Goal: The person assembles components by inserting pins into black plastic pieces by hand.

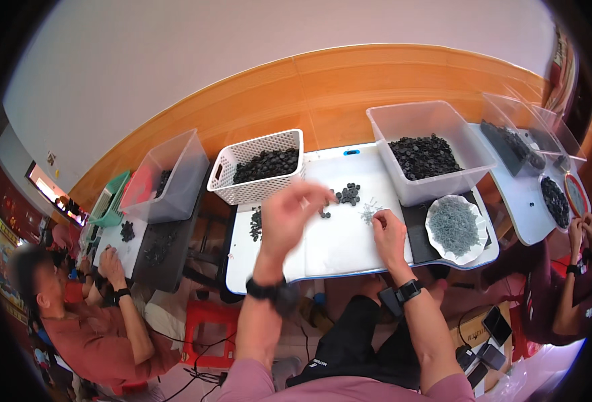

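Observation:
My left hand (pixel 288 218) hangs over the middle of the white table, smeared by motion. Its fingers point right, toward a small pile of black round parts (pixel 349 194); whether they hold one of these cannot be made out. Close to the table's right half, my right hand (pixel 389 236) has its fingertips pinched together beside a scatter of thin pale pins (pixel 371 212). What lies in that pinch, if anything, is too small to tell. More black parts (pixel 256 224) lie left of my left hand, partly hidden by it.
Behind stand a white perforated basket (pixel 225 175) and a clear plastic bin (pixel 443 184), both with black parts. A white scalloped dish (pixel 478 249) of grey pins sits at right. People work at tables on either side; a red stool (pixel 209 318) stands lower left.

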Demonstrator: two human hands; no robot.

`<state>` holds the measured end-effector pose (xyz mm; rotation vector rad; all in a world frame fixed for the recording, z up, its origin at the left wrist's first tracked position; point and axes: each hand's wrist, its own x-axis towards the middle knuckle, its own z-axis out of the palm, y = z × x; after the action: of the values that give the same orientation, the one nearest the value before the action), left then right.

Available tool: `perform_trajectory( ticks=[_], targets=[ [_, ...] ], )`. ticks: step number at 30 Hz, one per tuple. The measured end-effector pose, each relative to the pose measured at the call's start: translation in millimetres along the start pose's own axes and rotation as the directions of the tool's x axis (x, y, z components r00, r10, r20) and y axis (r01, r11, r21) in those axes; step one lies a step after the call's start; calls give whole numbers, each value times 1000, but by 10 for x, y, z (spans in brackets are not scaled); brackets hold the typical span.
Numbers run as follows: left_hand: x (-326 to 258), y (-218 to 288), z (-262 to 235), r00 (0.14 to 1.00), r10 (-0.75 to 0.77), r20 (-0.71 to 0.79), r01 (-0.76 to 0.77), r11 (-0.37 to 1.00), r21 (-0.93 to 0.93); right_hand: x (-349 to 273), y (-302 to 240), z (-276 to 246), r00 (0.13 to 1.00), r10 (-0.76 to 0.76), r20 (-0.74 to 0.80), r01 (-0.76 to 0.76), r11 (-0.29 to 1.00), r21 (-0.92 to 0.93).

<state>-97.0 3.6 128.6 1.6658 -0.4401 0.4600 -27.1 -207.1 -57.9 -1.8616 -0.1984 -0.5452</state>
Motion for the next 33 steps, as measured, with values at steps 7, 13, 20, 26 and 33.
perform_trajectory(
  ticks=[7, 13, 20, 26, 33],
  targets=[
    [-547, 1281, 540, 774, 610, 173, -387, 671, -632, -64, 13, 64, 999, 4, 52, -3, 1000, -11],
    [-544, 1317, 703, 789, 609, -81, -473, 518, -712, 2, 22, 72, 998, -57, 21, 57, 998, -39],
    [-784, 1475, 889, 900, 392, -190, -385, 513, -767, -17, -61, 30, 999, 5, 52, -3, 1000, -28],
    [-879, 1603, 1113, 938, 248, -243, -340, 505, -793, -50, -59, 35, 997, 41, 63, -41, 999, -5],
    [-1066, 1805, 1166, 946, -50, -321, -262, 467, -845, -38, -31, 19, 996, 63, 64, -59, 997, -53]
  ],
)
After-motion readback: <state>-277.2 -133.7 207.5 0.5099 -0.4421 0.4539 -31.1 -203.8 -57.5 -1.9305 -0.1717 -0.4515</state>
